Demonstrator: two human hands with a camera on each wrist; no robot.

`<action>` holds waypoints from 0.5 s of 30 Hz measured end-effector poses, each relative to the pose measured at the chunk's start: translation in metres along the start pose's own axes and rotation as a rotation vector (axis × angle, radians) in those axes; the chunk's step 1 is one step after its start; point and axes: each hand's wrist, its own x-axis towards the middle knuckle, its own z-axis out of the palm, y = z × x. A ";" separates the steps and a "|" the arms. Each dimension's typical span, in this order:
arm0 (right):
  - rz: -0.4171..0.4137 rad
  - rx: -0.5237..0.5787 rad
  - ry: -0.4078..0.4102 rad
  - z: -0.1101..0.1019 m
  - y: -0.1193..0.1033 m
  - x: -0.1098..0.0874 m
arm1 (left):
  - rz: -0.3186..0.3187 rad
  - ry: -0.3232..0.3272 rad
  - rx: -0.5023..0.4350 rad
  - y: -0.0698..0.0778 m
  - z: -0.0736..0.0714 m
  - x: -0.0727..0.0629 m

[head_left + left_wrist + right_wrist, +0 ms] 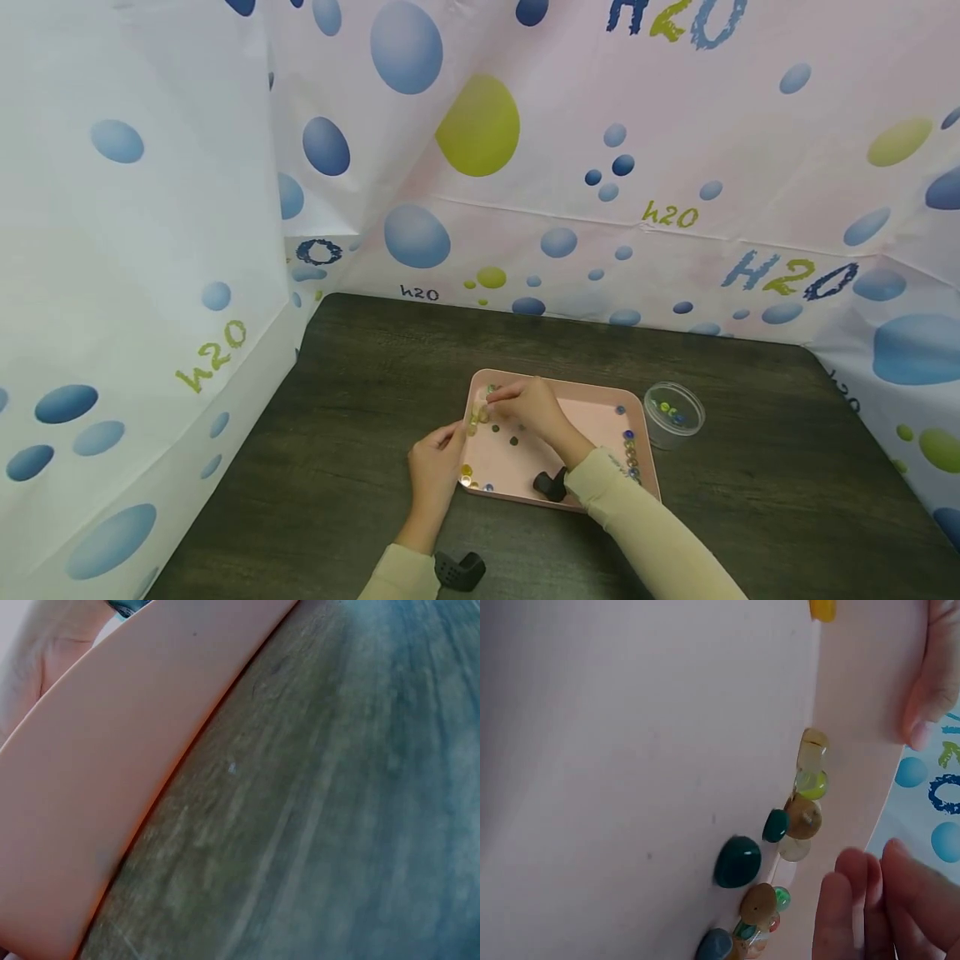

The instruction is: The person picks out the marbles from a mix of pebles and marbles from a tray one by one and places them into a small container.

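A pink tray (570, 400) lies on the dark table with glass beads along its edges. My left hand (437, 467) grips the tray's left rim; in the right wrist view its fingertip (921, 735) laps the rim. My right hand (532, 408) reaches across the tray to the upper left, its fingertips over a row of yellow and clear beads (478, 414). In the right wrist view, the right thumb and fingers (911, 900) come close together beside the tray wall; I cannot tell whether a bead is between them. Dark green beads (739, 861) lie near that row.
A round clear tub (675, 414) with several green and blue beads stands right of the tray. More beads (630, 450) line the tray's right side, and yellow ones (467, 472) sit in its lower left corner. A patterned sheet (525, 233) hangs behind the table (360, 392).
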 end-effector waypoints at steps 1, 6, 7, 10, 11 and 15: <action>-0.002 -0.002 -0.021 0.001 0.000 0.000 | 0.000 -0.001 -0.002 0.000 0.000 0.000; -0.055 0.006 -0.113 0.007 -0.001 -0.001 | 0.004 0.001 -0.004 -0.001 0.000 0.000; -0.058 0.012 -0.125 0.008 0.000 -0.001 | 0.005 0.001 -0.004 -0.001 0.000 0.000; -0.064 0.011 -0.138 0.010 0.003 0.000 | 0.016 0.001 0.003 -0.001 0.000 -0.001; -0.061 0.008 -0.137 0.011 0.003 0.000 | 0.019 0.001 0.006 -0.001 0.000 -0.001; -0.042 -0.016 -0.115 0.013 0.006 0.003 | 0.024 0.004 0.011 -0.002 0.000 -0.001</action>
